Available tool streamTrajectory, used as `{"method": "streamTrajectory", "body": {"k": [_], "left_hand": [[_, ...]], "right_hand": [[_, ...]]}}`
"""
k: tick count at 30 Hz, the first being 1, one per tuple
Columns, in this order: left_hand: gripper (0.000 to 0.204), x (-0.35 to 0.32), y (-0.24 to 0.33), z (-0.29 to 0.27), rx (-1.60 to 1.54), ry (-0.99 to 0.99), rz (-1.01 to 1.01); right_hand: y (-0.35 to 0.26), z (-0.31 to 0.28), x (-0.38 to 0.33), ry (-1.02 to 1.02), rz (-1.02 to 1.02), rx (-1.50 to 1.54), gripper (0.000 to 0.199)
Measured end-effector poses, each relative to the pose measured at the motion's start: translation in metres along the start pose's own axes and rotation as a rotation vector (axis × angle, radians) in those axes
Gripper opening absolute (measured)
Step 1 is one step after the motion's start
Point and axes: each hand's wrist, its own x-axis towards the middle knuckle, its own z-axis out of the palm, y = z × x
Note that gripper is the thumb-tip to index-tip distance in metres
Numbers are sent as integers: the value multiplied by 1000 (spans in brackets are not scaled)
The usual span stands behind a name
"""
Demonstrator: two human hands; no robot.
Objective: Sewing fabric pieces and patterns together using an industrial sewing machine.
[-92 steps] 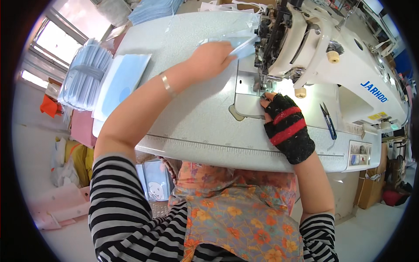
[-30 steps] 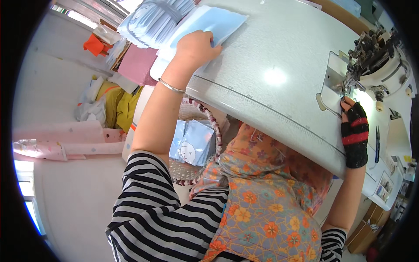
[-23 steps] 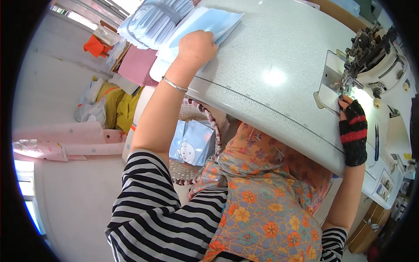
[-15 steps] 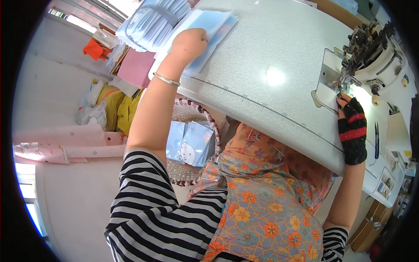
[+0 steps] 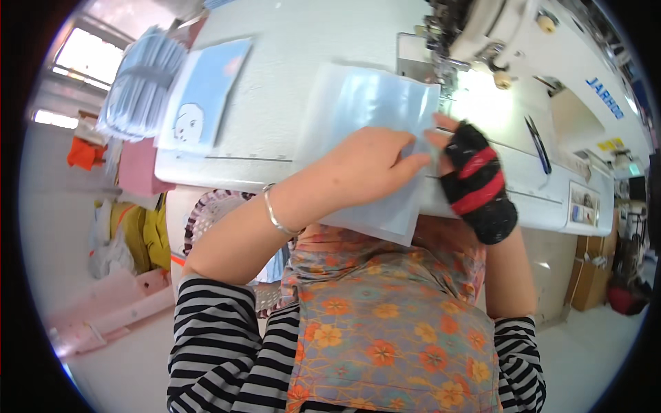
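- Pale blue fabric sheet [image 5: 368, 117] lies flat on the white table [image 5: 289, 69], its near edge hanging over the table's front rim.
- Left hand [image 5: 368, 162] rests on it, fingers [image 5: 406, 165] nearly straight, pressing rather than gripping.
- Right hand [image 5: 475, 179], in a black-and-red fingerless glove, pinches the sheet's right edge just below the sewing machine [image 5: 496, 34].
- Bare tabletop lies between the sheet and the stacked blue pieces [image 5: 206, 93] at left.

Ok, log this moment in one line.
left hand: flat on blue sheet | right hand: gloved, at sheet's right edge | sheet: on table before sewing machine
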Motion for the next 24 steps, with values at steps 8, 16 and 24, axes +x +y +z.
{"method": "streamTrajectory", "body": {"k": [8,16,24], "left_hand": [[14,36,-17,-3,470,273,283],[23,43,-34,18,396,438,369],[29,73,-56,6,198,488,333]], "right_hand": [[-5,5,-11,-10,-198,-211,38],[-29,3,0,67,283,91,37],[-22,24,-10,86,-74,-257,32]]}}
